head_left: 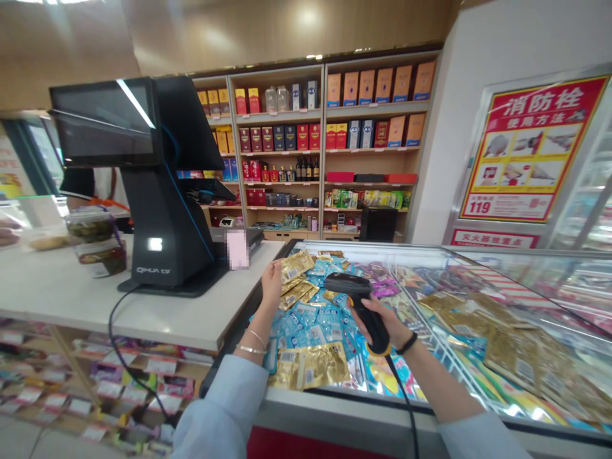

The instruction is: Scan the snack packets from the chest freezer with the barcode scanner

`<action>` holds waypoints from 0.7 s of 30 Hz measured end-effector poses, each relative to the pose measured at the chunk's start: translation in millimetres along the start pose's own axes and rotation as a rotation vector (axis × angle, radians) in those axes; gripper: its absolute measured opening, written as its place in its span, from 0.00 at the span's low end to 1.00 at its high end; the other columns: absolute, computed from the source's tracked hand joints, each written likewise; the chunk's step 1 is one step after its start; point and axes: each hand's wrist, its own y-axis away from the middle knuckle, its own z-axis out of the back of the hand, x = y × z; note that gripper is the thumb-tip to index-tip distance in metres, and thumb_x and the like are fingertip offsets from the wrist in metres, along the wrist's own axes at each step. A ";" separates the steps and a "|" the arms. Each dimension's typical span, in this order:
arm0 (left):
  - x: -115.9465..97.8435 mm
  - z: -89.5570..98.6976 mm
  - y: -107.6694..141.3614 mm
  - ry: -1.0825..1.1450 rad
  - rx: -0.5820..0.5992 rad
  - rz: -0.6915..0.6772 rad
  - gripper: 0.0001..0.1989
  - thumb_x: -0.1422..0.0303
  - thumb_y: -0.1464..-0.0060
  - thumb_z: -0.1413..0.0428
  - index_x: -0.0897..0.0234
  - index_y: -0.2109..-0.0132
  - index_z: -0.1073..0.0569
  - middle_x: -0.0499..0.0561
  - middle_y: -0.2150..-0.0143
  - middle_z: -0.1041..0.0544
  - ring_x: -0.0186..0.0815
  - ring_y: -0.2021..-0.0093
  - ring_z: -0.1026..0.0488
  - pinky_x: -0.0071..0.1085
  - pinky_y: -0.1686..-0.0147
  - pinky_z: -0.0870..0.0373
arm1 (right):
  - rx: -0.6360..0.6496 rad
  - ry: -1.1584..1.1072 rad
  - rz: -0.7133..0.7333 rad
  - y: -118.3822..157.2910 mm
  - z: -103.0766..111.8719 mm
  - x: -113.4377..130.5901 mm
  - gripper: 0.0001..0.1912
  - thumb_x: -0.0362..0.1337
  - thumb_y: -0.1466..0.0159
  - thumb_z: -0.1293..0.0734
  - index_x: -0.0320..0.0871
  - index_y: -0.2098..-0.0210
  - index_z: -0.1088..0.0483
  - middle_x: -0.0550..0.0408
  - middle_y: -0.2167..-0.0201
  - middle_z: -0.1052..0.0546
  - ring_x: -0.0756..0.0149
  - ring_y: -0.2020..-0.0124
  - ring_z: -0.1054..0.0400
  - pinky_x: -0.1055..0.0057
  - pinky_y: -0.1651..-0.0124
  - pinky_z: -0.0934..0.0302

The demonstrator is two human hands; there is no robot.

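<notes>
My right hand (382, 324) grips a black handheld barcode scanner (362, 305) with a yellow band at its base, and its black cable (404, 395) hangs down past the glass edge. My left hand (271, 285) is raised palm up with its fingers apart, holding nothing I can see. Gold foil sachets (297, 280) lie just beyond its fingertips, inside a glass-topped chest freezer (478, 274). Blue sachets (306, 322) and a larger gold packet (310, 366) lie below both hands. A pixelated rectangle (238, 249) sits left of my left hand; what it covers is hidden.
A black point-of-sale terminal (162, 191) stands on a white counter (95, 306) to my left, with a jar (98, 245) beside it. Someone's torso (95, 185) shows behind the terminal. Shelves of boxed goods (310, 153) stand ahead, and a red fire-hydrant poster (530, 150) hangs right.
</notes>
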 end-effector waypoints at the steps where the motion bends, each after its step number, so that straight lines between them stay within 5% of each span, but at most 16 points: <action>1: -0.7 -1.4 1.2 0.028 0.015 0.001 0.22 0.51 0.49 0.43 0.66 0.57 0.25 0.54 0.61 0.20 0.38 0.61 0.24 0.33 0.59 0.27 | -0.004 0.003 -0.003 -0.2 -0.3 -0.7 0.19 0.51 0.42 0.31 0.40 0.64 0.31 0.59 0.85 0.30 0.73 0.91 0.40 0.78 0.89 0.45; 21: -8.1 -6.7 8.3 0.077 0.022 -0.017 0.21 0.53 0.49 0.43 0.67 0.58 0.25 0.54 0.62 0.21 0.37 0.62 0.24 0.31 0.60 0.28 | -0.045 0.032 -0.030 3.2 -0.1 -0.7 0.18 0.49 0.42 0.30 0.40 0.64 0.30 0.60 0.84 0.29 0.73 0.91 0.39 0.78 0.89 0.44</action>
